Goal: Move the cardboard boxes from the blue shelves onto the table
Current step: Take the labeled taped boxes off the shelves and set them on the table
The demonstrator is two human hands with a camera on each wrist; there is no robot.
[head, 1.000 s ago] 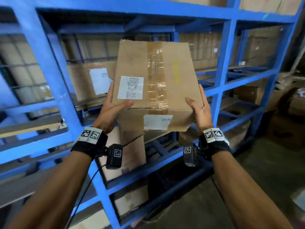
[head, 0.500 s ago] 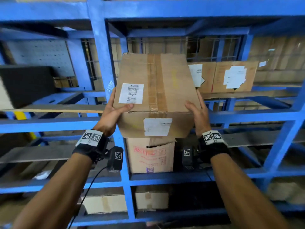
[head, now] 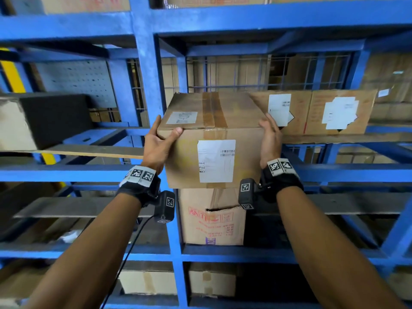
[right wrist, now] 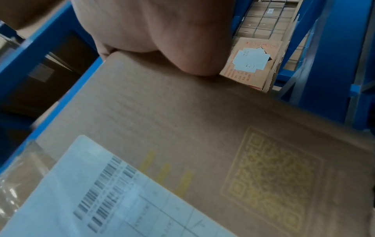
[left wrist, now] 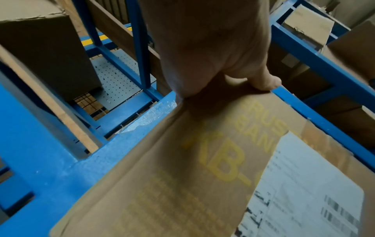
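I hold a taped brown cardboard box (head: pixel 214 152) with white labels up in front of the blue shelves (head: pixel 145 85), at chest height. My left hand (head: pixel 156 143) grips its upper left corner, thumb hooked over the top front edge. My right hand (head: pixel 270 139) clasps the right side, fingers pointing up and thumb on the top edge. In the left wrist view the box (left wrist: pixel 182 176) fills the lower right under my left hand (left wrist: pixel 202 48). The right wrist view shows the box (right wrist: pixel 182 120) below my right hand (right wrist: pixel 152 28).
Two labelled boxes (head: pixel 341 112) stand on the shelf just right of the held box. A red-printed box (head: pixel 211 219) sits on the shelf below it. A black block (head: pixel 55 119) lies on the left shelf. More boxes (head: pixel 147 282) sit lower down.
The box, still held by both hands, has moved left along the shelves and tipped so its front face shows more. The two labelled boxes now sit right beside it.
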